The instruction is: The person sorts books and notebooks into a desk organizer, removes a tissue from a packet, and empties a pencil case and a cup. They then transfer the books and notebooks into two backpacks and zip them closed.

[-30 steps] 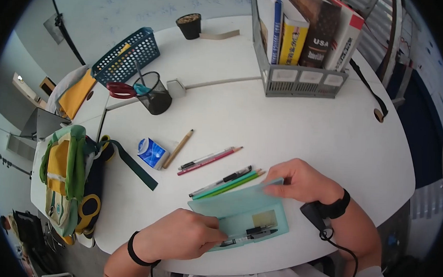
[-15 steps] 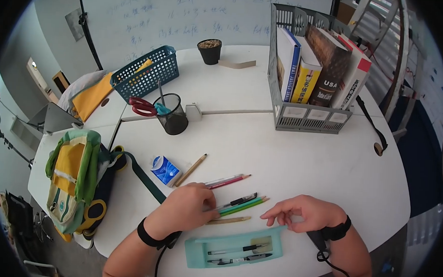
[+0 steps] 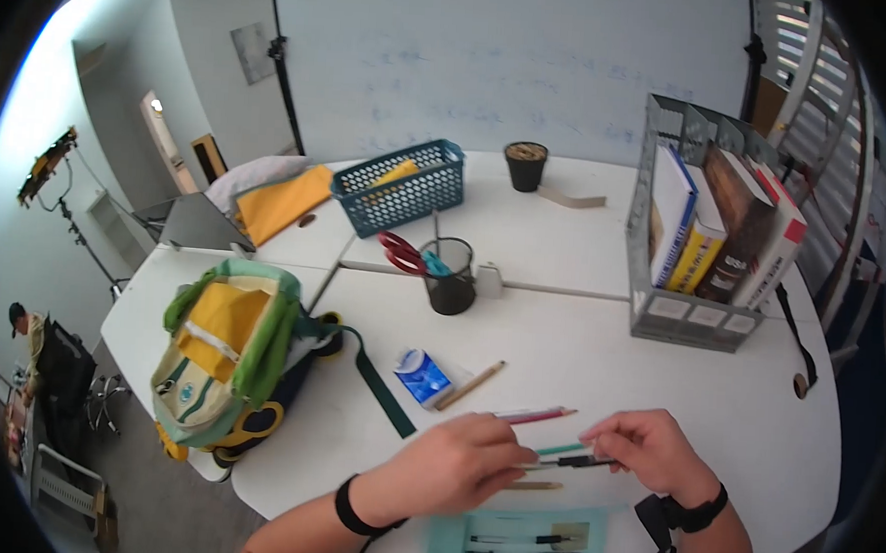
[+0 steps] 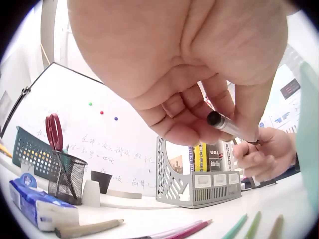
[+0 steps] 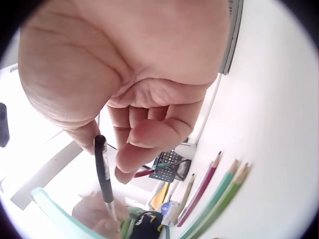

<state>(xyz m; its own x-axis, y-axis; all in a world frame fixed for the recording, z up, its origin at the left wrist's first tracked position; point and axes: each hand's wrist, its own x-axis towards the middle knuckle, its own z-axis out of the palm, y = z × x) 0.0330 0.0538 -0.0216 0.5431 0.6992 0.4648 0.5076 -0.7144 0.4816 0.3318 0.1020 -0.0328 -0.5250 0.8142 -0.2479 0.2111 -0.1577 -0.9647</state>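
My left hand pinches a clear-barrelled pen by its barrel, with its black part pointing right. My right hand is at the pen's black end, its fingers loosely bent; in the right wrist view a gap shows between fingertips and pen. Below them lies an open teal pencil case with two pens inside. A teal pencil, a green pencil and a tan pencil lie on the table around the hands. A crimson pencil lies just behind.
A blue-and-white carton lies beside a thick wooden pencil. Farther back stand a mesh pen cup with red-handled scissors, a teal basket and a small black pot. A backpack sits left, a grey book rack right.
The left hand has lifted the pen from beside the pencils and moved right with it. The right hand has come to the pen's black end. The head view has tilted up.
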